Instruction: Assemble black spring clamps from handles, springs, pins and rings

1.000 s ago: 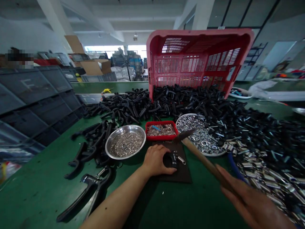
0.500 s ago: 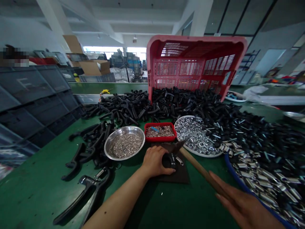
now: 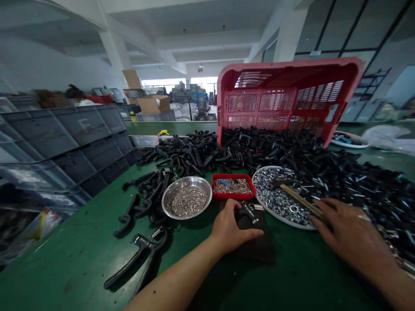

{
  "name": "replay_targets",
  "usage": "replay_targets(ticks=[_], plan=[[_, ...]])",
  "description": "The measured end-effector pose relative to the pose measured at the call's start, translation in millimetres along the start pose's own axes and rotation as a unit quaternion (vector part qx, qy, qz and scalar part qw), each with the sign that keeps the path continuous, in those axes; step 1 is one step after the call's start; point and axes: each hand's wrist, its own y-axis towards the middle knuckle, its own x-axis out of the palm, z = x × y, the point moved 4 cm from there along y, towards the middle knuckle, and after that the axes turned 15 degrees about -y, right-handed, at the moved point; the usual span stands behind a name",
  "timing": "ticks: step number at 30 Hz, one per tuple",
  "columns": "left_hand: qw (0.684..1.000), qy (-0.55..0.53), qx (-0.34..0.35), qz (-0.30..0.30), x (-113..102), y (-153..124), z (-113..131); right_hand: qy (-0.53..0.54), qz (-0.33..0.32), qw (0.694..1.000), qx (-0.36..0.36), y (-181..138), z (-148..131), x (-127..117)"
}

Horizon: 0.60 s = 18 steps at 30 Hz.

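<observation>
A small black plastic part (image 3: 247, 213) with a metal spring piece at its far end sits on a dark mat (image 3: 259, 248), near the middle of the green table (image 3: 74, 268). The left hand (image 3: 231, 228) lies over the part's left side, its fingers (image 3: 234, 206) curled on the part and the thumb stretched along the part's near edge. To the right, the right hand (image 3: 352, 235) has its fingers wrapped around the wooden handle of a hammer (image 3: 300, 199). The handle slants far-left over a round dish of shiny nuts (image 3: 275, 199); its head end is blurred above the dish.

Just beyond the mat stands a small red tray (image 3: 232, 185) of thin metal pins, and left of that is a steel bowl (image 3: 187, 201) of small rings. Assembled black handles (image 3: 142, 259) lie on the table near the left forearm, with more (image 3: 145, 203) beside the bowl. A large heap of black plastic parts (image 3: 292, 149) fills the far and right side of the table, spilling from a red crate (image 3: 285, 93) tipped on its side. Grey crates (image 3: 81, 134) are stacked along the left edge.
</observation>
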Motion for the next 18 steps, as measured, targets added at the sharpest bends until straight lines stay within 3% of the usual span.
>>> replay_targets(ticks=[1,2,3,4,6,8,11,12,15,18], plan=[[1.000,-0.007,0.002,0.009,2,-2,6,0.086,-0.032,0.995,0.029,-5,-20,4],[1.000,-0.007,0.007,0.013,6,-4,11,0.196,-0.111,0.972,0.073,-12,-42,12],[1.000,-0.002,0.016,0.013,11,-7,16,0.316,-0.200,0.920,0.119,-21,-66,22],[1.000,0.007,0.026,0.010,16,-11,21,0.421,-0.232,0.858,0.183,-28,-86,30],[0.998,0.036,0.048,-0.004,25,-16,28,0.541,-0.208,0.761,0.292,-36,-110,41],[0.993,0.083,0.073,-0.045,26,-15,32,0.585,-0.168,0.709,0.356,-37,-114,53],[0.973,0.197,0.070,-0.100,0,11,26,0.566,-0.150,0.714,0.384,-36,-96,67],[0.967,0.240,0.041,-0.081,-19,27,18,0.550,-0.152,0.726,0.384,-37,-88,71],[0.933,0.333,-0.116,0.066,-90,86,-15,0.508,-0.198,0.761,0.352,-43,-77,83],[0.912,0.350,-0.190,0.099,-136,139,-54,0.472,-0.268,0.779,0.312,-49,-83,92]])
